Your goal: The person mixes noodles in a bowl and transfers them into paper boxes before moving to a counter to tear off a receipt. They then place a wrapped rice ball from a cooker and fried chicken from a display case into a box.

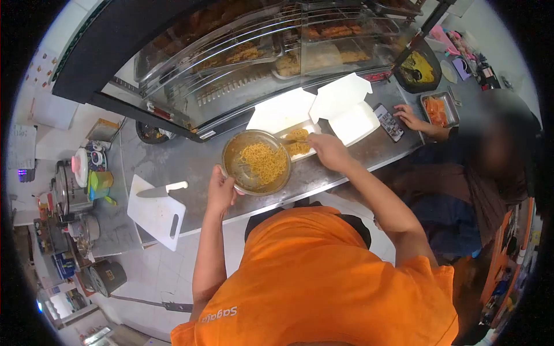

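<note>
My left hand (220, 191) grips the near left rim of a round metal bowl (232, 157), which is tilted over the counter. Yellow fried noodles (264, 162) lie inside it. Just right of the bowl, my right hand (329, 151) is closed on the handle of a thin metal utensil (298, 141); whether it is a fork or a spoon cannot be made out. Its tip is at noodles (296, 149) in a white takeaway box (281, 111) with its lid up. Beside that stands a second takeaway box (353, 124), lid raised, nothing visible inside.
A knife (161, 190) lies on a white cutting board (151, 212) at left. Behind the boxes rises a glass food cabinet (231, 75). At right, another person's hand (411, 120) is by a phone (388, 122), near a metal tray (427, 104) of orange food.
</note>
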### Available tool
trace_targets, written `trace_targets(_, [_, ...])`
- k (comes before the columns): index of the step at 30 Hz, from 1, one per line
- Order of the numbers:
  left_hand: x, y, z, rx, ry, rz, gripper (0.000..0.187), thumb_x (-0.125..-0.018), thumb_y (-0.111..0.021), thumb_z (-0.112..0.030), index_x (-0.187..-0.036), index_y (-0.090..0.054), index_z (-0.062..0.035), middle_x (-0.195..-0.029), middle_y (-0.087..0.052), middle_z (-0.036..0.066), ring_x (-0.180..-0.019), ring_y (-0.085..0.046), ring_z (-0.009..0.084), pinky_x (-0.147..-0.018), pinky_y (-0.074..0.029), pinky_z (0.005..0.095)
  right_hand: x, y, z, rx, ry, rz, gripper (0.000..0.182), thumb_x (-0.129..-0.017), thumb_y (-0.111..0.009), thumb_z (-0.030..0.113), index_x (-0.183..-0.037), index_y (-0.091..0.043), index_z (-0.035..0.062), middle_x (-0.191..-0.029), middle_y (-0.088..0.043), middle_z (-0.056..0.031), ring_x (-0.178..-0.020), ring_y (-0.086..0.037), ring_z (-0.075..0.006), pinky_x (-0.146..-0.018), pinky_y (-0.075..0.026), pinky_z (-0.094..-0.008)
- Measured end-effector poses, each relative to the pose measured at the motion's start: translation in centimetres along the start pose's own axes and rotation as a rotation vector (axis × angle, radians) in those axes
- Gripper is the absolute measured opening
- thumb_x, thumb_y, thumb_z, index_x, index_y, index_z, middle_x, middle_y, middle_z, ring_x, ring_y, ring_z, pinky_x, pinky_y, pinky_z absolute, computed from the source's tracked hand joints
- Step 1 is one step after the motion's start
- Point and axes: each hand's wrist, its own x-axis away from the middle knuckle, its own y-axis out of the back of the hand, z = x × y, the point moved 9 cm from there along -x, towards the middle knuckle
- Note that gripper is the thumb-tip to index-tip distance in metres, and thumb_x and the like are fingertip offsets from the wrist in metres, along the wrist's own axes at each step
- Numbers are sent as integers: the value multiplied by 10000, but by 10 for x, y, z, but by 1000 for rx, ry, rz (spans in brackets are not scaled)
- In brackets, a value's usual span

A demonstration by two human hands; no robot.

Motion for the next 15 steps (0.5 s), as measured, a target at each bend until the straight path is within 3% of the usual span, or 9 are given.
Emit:
trace_targets(2, [-2,-1,0,-9,1,26,212,-954,-436,42,-1135,-405,-65,-686,-630,147,-346,-457,124,-305,-306,249,0,-14,1,82,72,14,216,-910,-525,87,-1089,-647,96,-990,-707,-148,-939,-672,-358,-779,-525,-475])
trace_targets(5, [-4,6,6,-12,-10,40,218,-951,-432,38,-1137,-400,-71,-706,-631,139,-348,-455,121,-304,-304,246,9,-4,-32,115,-6,-3,256,-874,-537,61,-1092,-663,112,-990,-698,-140,-931,-661,-357,-781,-520,-474])
trace_targets(8, [-1,6,12,-3,-1,36,229,-947,-430,37,-1141,-392,-77,-723,-627,124,-357,-463,120,-303,-303,245,17,8,-15,64,138,-173,223,-894,-510,65,-1057,-656,106,-927,-675,-141,-919,-662,-350,-766,-528,-451])
trace_targets(11, [-3,6,9,7,2,43,235,-947,-433,33,-1144,-385,-87,-729,-620,111,-365,-470,119,-300,-299,245,7,-5,22,118,210,-10,209,-881,-521,60,-1029,-660,106,-880,-655,-130,-889,-668,-333,-752,-532,-448])
trace_targets(15, [12,17,8,48,-12,-10,240,-952,-441,29,-1144,-385,-103,-745,-618,108,-360,-461,113,-294,-287,244,0,8,-15,191,-54,-43,175,-884,-527,82,-963,-683,93,-896,-663,-128,-825,-683,-346,-720,-544,-470])
